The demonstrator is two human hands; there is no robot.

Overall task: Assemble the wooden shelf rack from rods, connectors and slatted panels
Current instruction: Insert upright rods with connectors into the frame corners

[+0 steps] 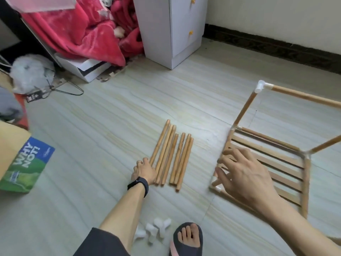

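A half-built rack point(306, 183) sits on the floor point(110, 126), its slatted panel point(276, 169) flat. The right hand point(245, 174) lies spread open over its near corner. The left hand point(144, 171) touches a row of loose rods point(173, 156); whether it grips one is unclear. Likely next: lift a rod and seat it upright in the corner connector point(217, 189).

A home bedroom: red blanket point(73, 28), white drawer cabinet point(171, 30), tiled floor point(110, 117).

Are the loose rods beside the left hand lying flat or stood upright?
Lying flat: the loose rods lie side by side on the floor, roughly parallel, with the left hand at their near ends.
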